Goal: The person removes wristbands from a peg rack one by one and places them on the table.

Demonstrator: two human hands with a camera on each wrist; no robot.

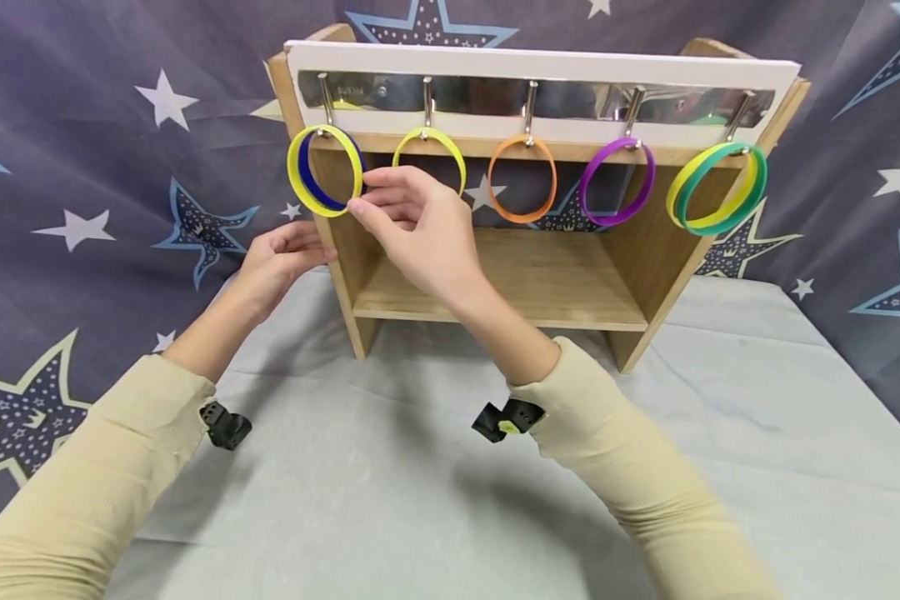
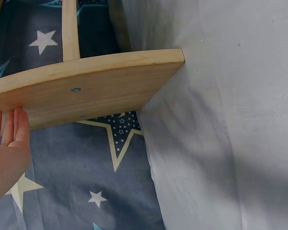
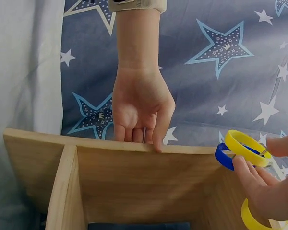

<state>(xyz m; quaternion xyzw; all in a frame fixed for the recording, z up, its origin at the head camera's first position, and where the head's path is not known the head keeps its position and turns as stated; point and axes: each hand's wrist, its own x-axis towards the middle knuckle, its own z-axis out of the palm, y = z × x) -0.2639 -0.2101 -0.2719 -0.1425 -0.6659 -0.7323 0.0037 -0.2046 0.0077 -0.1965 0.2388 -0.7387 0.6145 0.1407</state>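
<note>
My right hand (image 1: 427,229) pinches the right side of a yellow wristband (image 1: 294,171) at the leftmost hook of a wooden shelf. Just behind that band hangs a blue wristband (image 3: 223,158), seen through the yellow loop. In the right wrist view, thumb and fingers stand on either side of the yellow rim. My left hand (image 1: 277,262) holds the shelf's left side panel (image 2: 120,86): straight fingers lie against its outer face, and the thumb rests over the front edge. Part of a second yellow wristband (image 1: 450,148) is hidden behind my right hand.
Further along the metal hook strip (image 1: 480,98) hang an orange wristband (image 1: 498,200), a purple wristband (image 1: 588,187), and yellow and green wristbands (image 1: 757,183) together. The wooden shelf (image 1: 540,267) stands on a grey cloth (image 1: 390,500), before a star-patterned curtain (image 1: 120,183).
</note>
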